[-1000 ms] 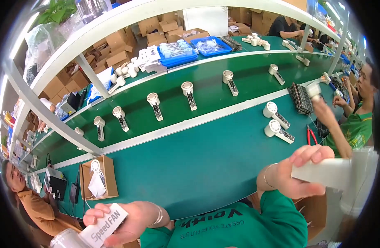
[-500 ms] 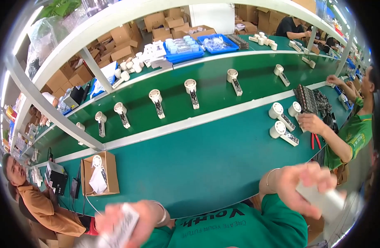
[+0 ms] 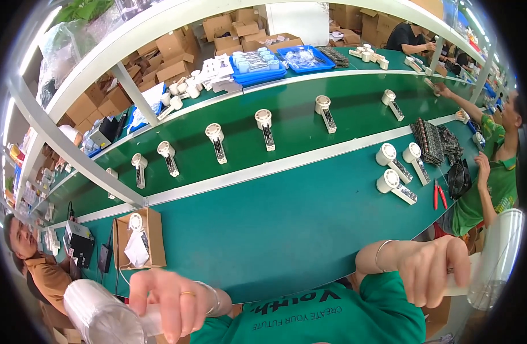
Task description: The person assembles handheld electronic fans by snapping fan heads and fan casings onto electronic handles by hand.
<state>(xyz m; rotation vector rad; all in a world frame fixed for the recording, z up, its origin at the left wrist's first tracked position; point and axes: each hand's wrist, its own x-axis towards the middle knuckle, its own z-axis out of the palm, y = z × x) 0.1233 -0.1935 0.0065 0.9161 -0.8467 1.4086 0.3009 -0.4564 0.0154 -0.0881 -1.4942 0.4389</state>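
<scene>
My left hand [image 3: 174, 304], low at the left and wearing a ring, grips the pale handle of a white handheld device with a shiny drum-shaped head [image 3: 100, 309]. At the lower right, my right hand [image 3: 432, 269] is closed round the handle of a similar device, whose glossy drum head [image 3: 501, 249] points up. Both are raised in front of the near bench edge, away from the green table [image 3: 246, 229]. Several white devices with round vented heads and open handles showing circuit boards stand on the bench, such as this one [image 3: 395, 186].
Similar devices line the green belt [image 3: 298, 135] beyond a white rail. A cardboard box [image 3: 154, 235] holds one at the left. Red pliers [image 3: 440, 195] lie beside stacked dark boards [image 3: 427, 140]. One co-worker [image 3: 490, 189] is close on the right, another [image 3: 51, 275] on the left.
Both my hands have turned the devices, so their drum heads now show. The co-worker at the right has moved a hand off the bench devices and reaches to the far belt.
</scene>
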